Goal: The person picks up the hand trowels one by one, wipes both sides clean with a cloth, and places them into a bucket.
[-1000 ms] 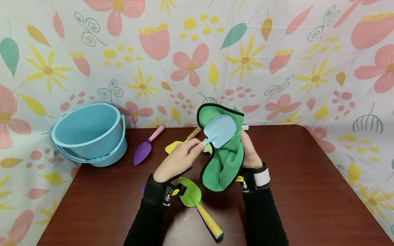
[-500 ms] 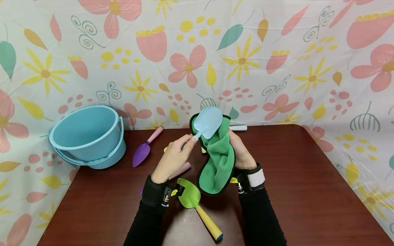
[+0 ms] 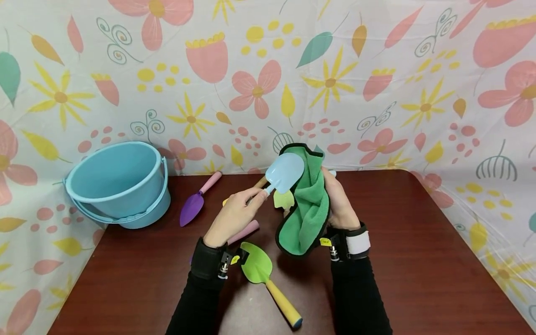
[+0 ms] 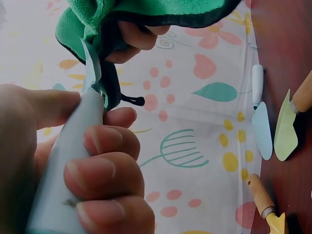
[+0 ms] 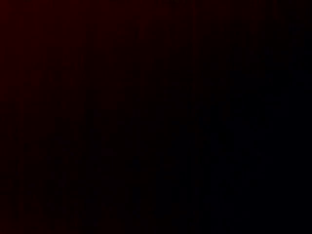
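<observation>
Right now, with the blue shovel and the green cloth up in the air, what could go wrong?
The blue shovel might slip if the cloth pulls on it, since only the left hand grips its handle. It could then bump other tools on the table.

The green cloth hangs loosely from the right hand. If lowered, its end might brush the green shovel with the yellow handle.
</observation>
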Motion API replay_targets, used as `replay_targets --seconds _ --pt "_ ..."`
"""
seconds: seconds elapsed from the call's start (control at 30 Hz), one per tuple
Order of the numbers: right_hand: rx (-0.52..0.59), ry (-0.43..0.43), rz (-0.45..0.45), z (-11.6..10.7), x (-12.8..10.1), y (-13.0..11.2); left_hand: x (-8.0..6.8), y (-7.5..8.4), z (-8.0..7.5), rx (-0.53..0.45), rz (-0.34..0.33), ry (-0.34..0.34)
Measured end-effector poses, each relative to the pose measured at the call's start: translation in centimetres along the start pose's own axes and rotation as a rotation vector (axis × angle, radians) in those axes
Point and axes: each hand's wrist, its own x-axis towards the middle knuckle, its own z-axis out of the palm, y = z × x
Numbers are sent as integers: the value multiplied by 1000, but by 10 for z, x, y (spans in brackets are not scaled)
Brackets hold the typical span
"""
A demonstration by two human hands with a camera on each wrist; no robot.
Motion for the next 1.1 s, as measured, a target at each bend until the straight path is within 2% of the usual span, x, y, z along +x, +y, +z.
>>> replay_targets --seconds 0.2,0.4,0.53,0.67,0.8,1.1 --pt "26 38 -33 -2 -1 -3 2 0 -1 26 19 -22" --pt "80 18 -60 -8 1 -5 1 0 -3 38 11 -69" --pt "115 -5 -84 -11 1 -4 2 0 -2 24 -8 -113" --pt "148 11 -86 -11 0 -2 2 -2 0 6 -13 -153" --pt "155 27 -81 -9 -1 -2 2 -2 2 -24 -1 -181" --pt "155 -6 -91 -5 -4 -3 1 3 3 -87 4 -232"
